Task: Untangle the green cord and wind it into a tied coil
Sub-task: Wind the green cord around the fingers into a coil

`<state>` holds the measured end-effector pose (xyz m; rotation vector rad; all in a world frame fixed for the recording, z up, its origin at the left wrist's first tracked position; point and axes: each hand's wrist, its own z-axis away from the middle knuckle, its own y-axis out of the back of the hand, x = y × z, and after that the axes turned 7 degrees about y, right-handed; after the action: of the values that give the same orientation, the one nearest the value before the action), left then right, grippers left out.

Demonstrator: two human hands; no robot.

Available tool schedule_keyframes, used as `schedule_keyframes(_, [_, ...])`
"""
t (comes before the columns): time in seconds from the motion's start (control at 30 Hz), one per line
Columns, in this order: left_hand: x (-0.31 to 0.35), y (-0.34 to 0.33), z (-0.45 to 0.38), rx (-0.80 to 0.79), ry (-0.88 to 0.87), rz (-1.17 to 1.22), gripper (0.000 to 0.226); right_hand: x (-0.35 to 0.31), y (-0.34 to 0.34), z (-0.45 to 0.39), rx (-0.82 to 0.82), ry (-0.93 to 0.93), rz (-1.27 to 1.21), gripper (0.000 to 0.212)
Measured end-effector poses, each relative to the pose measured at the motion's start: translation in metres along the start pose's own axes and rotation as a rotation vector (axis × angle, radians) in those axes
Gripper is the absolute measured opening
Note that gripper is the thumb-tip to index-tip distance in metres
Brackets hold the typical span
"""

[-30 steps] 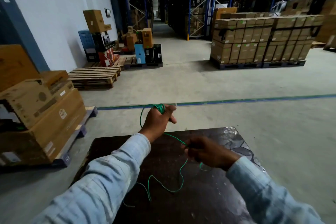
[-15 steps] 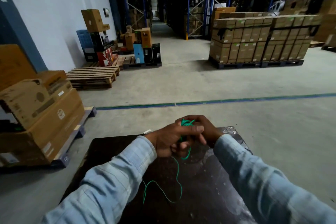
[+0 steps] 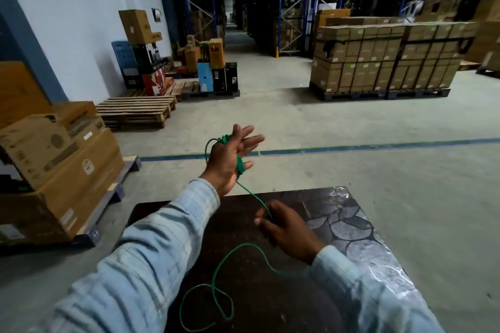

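The thin green cord (image 3: 239,166) is wound in several turns round my left hand (image 3: 231,159), which is raised beyond the far edge of the dark table (image 3: 338,213) with its fingers spread straight. One taut strand runs down from the windings to my right hand (image 3: 286,228), which hovers low over the table and pinches the strand in curled fingers. Below that hand the loose cord (image 3: 216,278) curves across the tabletop and ends in a loop near my left sleeve.
Cardboard boxes (image 3: 54,170) on a pallet stand close on the left. Bare wooden pallets (image 3: 135,113) lie behind them. A large block of stacked cartons (image 3: 378,62) sits at the back right. A blue floor line (image 3: 351,147) crosses the concrete beyond the table.
The hands were together at the table's far edge; they have separated. My left hand rose and spread its fingers, my right hand drew back toward me along the strand.
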<state>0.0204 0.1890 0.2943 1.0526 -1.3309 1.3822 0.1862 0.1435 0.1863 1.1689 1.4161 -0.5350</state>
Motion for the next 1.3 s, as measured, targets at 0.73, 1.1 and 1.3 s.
schedule_keyframes(0.73, [-0.01, -0.053, 0.066, -0.61, 0.291, 0.409, 0.058, -0.027, 0.046, -0.014, 0.115, 0.05, -0.349, 0.01])
schedule_keyframes(1.1, [-0.019, -0.004, 0.015, -0.013, 0.021, -0.181, 0.054, -0.012, 0.03, 0.01, 0.006, -0.004, -0.019, 0.014])
schedule_keyframes(1.3, [-0.045, -0.006, 0.032, -0.03, -0.017, -0.895, 0.057, -0.036, 0.059, -0.003, 0.008, 0.273, 0.576, 0.015])
